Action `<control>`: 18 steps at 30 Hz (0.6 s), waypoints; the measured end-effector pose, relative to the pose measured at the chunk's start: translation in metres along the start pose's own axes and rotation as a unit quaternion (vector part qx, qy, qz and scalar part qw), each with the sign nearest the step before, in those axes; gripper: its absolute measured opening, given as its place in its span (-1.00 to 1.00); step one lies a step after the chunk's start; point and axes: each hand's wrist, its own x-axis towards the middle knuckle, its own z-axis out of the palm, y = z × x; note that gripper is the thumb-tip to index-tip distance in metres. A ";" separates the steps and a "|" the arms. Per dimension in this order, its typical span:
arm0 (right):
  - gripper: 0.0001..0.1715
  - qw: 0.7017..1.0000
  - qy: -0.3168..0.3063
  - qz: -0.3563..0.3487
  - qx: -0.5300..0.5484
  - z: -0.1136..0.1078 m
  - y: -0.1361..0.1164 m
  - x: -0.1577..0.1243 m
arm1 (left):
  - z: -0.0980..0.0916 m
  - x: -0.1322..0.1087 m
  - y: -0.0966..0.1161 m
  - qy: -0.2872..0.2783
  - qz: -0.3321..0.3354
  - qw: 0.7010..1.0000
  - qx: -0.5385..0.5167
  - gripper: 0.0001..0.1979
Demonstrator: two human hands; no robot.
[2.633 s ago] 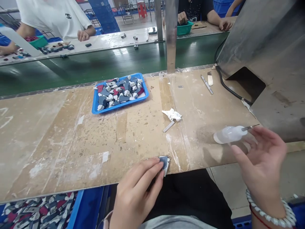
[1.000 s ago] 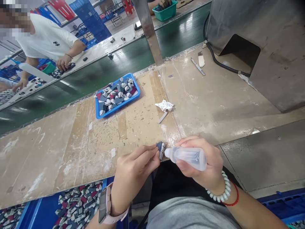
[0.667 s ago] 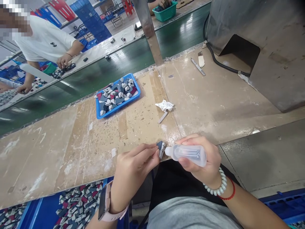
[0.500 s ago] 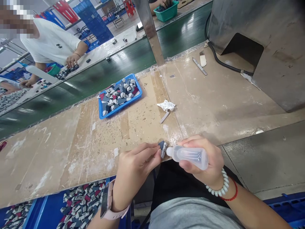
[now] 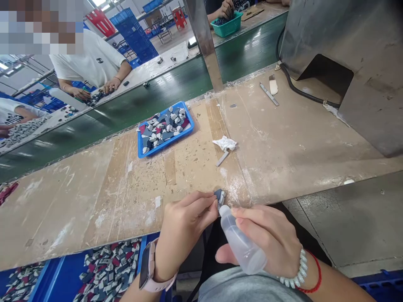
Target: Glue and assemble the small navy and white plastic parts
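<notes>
Right now the left hand pinches a small grey-blue piece between thumb and fingertips at the near edge of the workbench. The right hand is wrapped around a clear squeeze bottle, tilted so that its nozzle meets the piece from below. Judging from that contact, the piece is getting its liquid at this moment; whether any has come out cannot be told, and the piece is not yet set down.

Further out on the bench lie a crumpled white scrap and a short flat strip just beside it, well clear of the hands. Beyond them a blue tray holds a heap of similar grey, white and red pieces. A blue bin below the bench edge, left of the lap, holds many more. A grey machine housing with a black cable stands at the right. Across the green conveyor belt, other people's hands work at their own bench.
</notes>
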 end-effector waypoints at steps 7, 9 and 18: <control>-0.63 0.999 0.009 0.033 0.010 0.002 -0.002 -0.006 | 0.003 -0.003 0.000 0.013 0.006 1.000 -0.005 -0.88; -0.66 0.996 0.026 0.072 0.044 0.004 -0.001 -0.011 | 0.002 -0.004 0.000 0.013 0.006 1.000 -0.010 -0.88; -0.75 0.863 0.214 0.378 0.259 -0.004 0.020 -0.025 | 0.001 -0.005 -0.004 -0.002 -0.005 0.999 -0.038 -0.88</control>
